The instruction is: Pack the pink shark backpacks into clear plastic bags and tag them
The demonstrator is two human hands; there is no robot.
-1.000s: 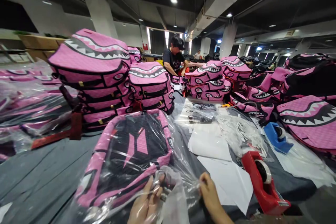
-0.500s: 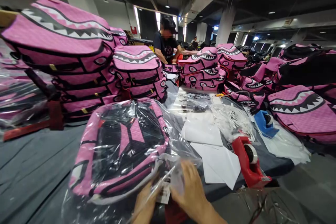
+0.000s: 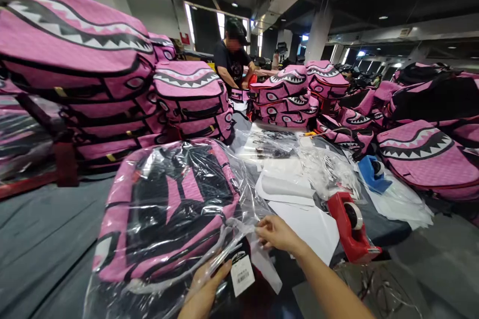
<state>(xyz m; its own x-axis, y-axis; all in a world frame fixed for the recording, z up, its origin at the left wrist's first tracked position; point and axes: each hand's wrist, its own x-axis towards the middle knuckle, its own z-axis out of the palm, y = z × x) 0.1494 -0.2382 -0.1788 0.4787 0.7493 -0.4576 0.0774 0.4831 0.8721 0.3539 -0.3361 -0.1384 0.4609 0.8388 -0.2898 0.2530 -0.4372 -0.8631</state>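
A pink and black backpack (image 3: pixel 202 179) lies inside a clear plastic bag (image 3: pixel 247 179), its padded back facing up. My left hand (image 3: pixel 204 286) is closed on the near edge of the plastic bag, thumb on top, partly behind the film. Just right of that thumb hangs a white barcode tag (image 3: pixel 242 275) over a black one. My right hand (image 3: pixel 279 233) pinches the whitish edge of the plastic at the backpack's right corner, where a thin white sheet (image 3: pixel 266 264) hangs down. The fingertips of my left hand are hidden.
Pink shark-mouth backpacks stand stacked at the left (image 3: pixel 108 79) and lie at the right (image 3: pixel 422 157). To the right are white paper sheets (image 3: pixel 310 229), a red tape dispenser (image 3: pixel 352 232) and a blue one (image 3: pixel 374 174). Beyond the table, a co-worker (image 3: pixel 232 62) bends over something.
My right hand has moved up and right, away from the tag, and now pinches the plastic. The barcode tag has come into clear view. My left hand stays near the bag's edge.
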